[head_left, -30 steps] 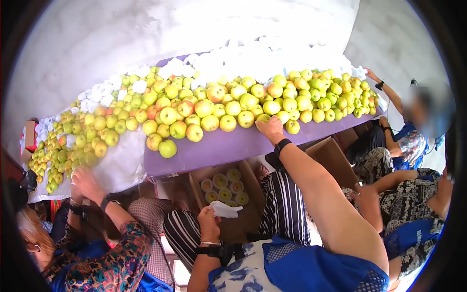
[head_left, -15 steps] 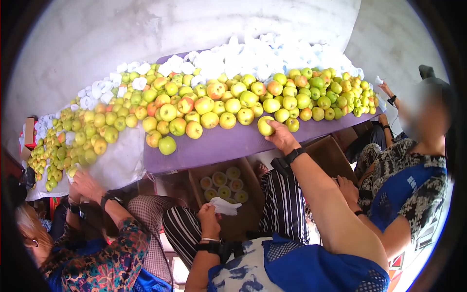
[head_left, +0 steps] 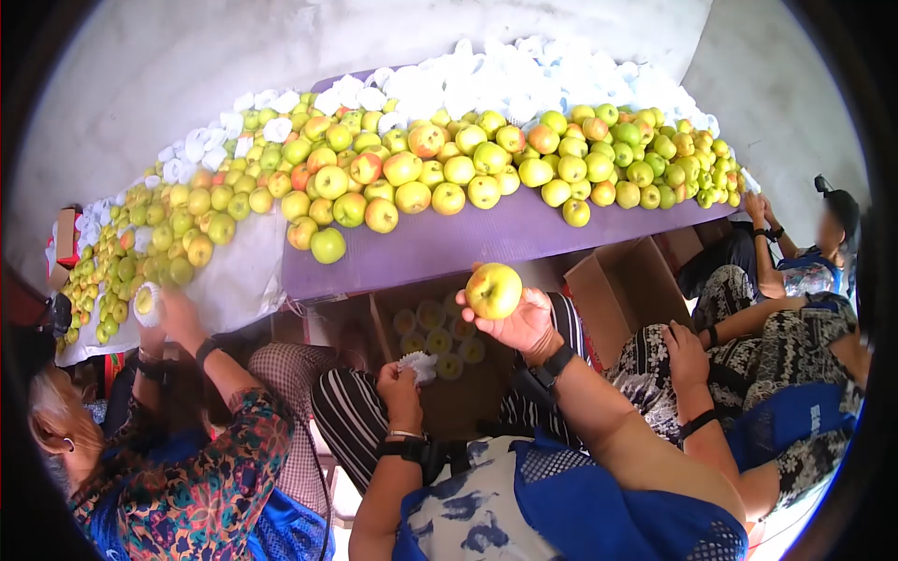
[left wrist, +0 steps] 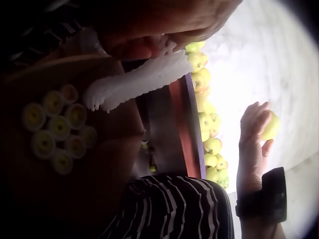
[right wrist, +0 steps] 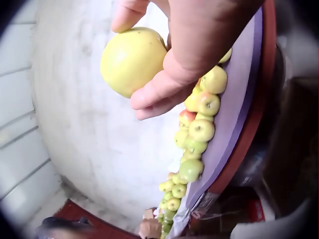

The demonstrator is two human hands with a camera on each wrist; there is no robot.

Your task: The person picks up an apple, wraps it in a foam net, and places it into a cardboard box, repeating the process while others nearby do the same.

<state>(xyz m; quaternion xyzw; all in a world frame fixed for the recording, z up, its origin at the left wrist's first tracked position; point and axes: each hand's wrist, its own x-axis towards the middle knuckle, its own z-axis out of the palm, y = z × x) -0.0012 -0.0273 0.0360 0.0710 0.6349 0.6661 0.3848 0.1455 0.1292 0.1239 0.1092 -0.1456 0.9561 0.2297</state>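
A yellow-green apple (head_left: 494,291) with a faint blush sits in my right hand (head_left: 526,325), raised in front of the table edge. In the right wrist view the thumb and fingers curl round that apple (right wrist: 133,61). Lower down, my left hand (head_left: 399,391) pinches a white foam net sleeve (head_left: 420,366). The left wrist view shows the foam sleeve (left wrist: 139,82) flattened and hanging from the fingers. Beneath it stands a cardboard box (head_left: 453,402) with several apples in white foam sleeves (head_left: 438,340) at its far end.
A long heap of apples (head_left: 412,197) covers the purple table (head_left: 393,254), with white foam sleeves (head_left: 524,84) piled behind. Another cardboard box (head_left: 629,290) stands to the right. A person in a floral top (head_left: 201,467) works close on the left; others sit at the right.
My right hand has lifted an apple off the front of the heap and drawn it back toward me, turning palm up. The left hand still holds the foam sleeve, now turned a little.
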